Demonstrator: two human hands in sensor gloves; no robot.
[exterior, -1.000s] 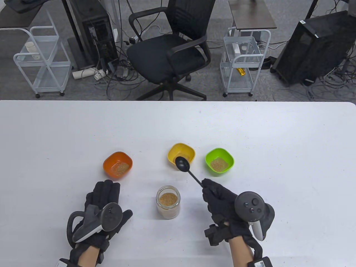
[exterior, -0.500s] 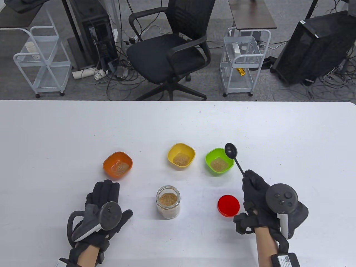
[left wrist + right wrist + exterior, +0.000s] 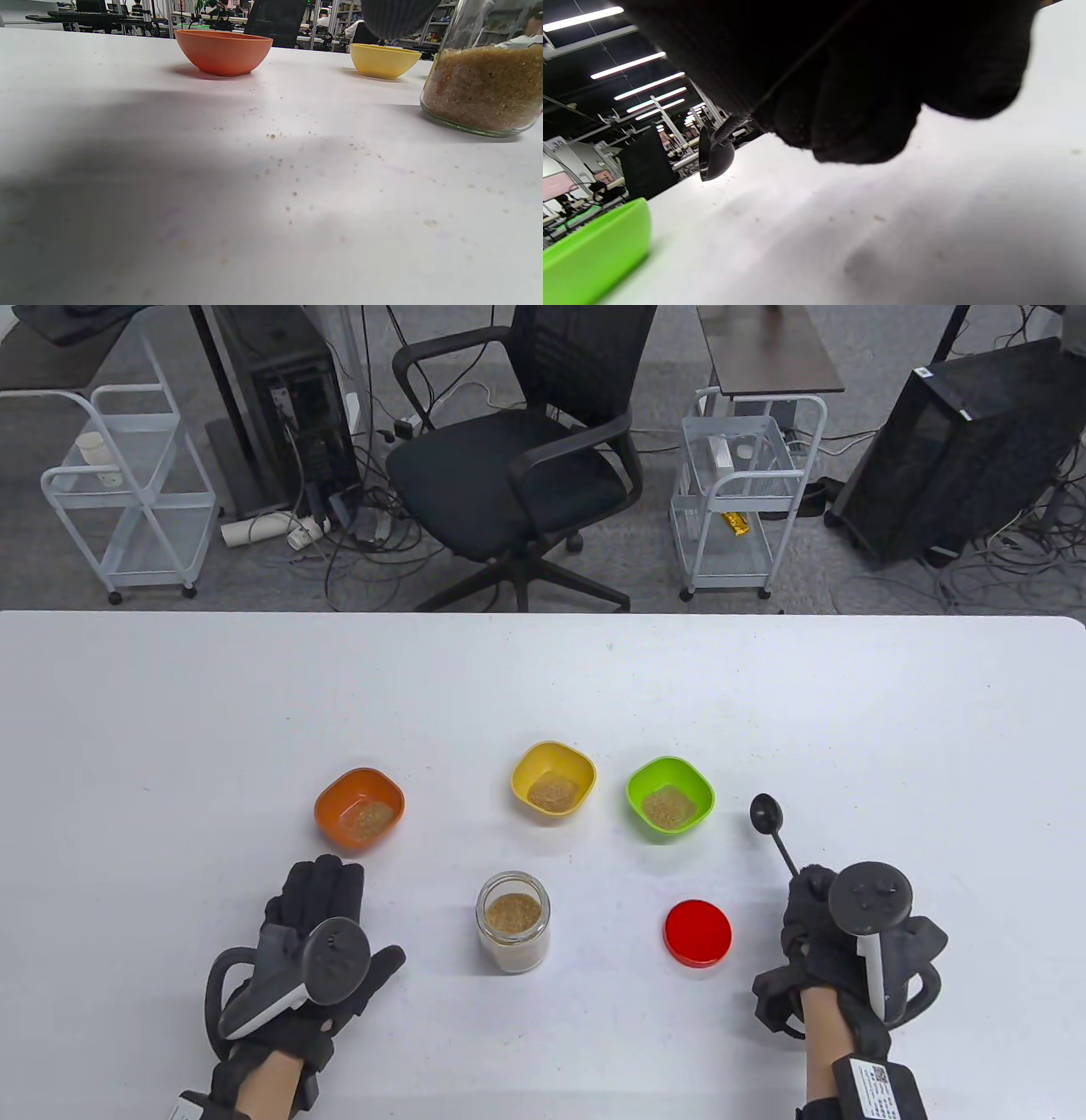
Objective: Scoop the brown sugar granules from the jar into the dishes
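Observation:
An open glass jar (image 3: 512,922) of brown sugar stands at the table's front middle; it also shows in the left wrist view (image 3: 483,84). The orange dish (image 3: 360,807), yellow dish (image 3: 553,777) and green dish (image 3: 670,796) each hold some sugar. My right hand (image 3: 836,937) grips the handle of a black spoon (image 3: 770,823), with its bowl low over the table right of the green dish; the spoon's bowl shows in the right wrist view (image 3: 712,154). My left hand (image 3: 316,933) rests flat on the table left of the jar, fingers spread, holding nothing.
The jar's red lid (image 3: 697,932) lies on the table between the jar and my right hand. Sugar crumbs are scattered on the table (image 3: 271,169) near the jar. An office chair (image 3: 517,458) and carts stand beyond the far edge.
My right hand carried the spoon from over the yellow dish to the right, past the green dish, and lowered it toward the table. The red lid came into sight. The left hand stayed still.

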